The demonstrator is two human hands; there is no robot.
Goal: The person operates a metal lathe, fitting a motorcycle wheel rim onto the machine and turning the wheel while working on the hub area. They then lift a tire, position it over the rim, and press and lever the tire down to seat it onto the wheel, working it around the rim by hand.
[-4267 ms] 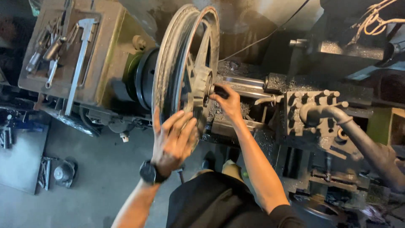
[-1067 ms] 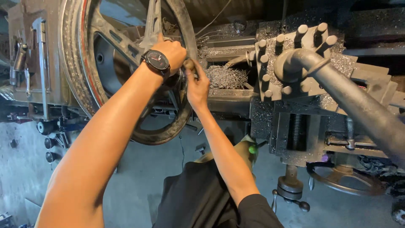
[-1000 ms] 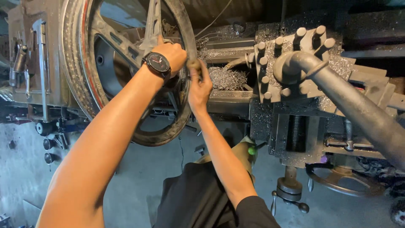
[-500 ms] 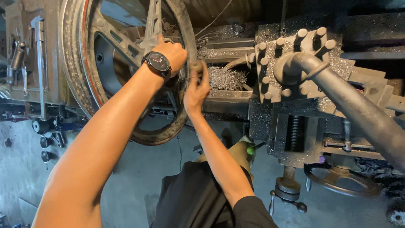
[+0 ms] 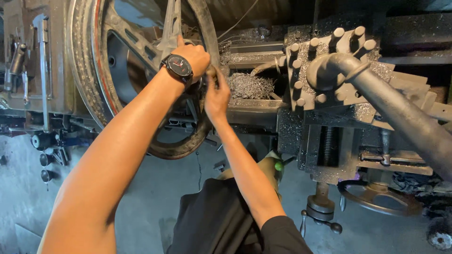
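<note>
Workshop lathe [image 5: 329,117] strewn with metal swarf [image 5: 249,85]. The spoked wheel [image 5: 141,70] stands on edge, its axle lying along the lathe. Left hand [image 5: 190,56] and right hand [image 5: 216,91] each clasp its near rim.

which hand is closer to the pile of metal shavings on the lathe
Right. The right hand grips the big wheel's rim just beside the metal shavings. The left hand, wearing the wristwatch, sits farther away, over on a spoke.
</note>
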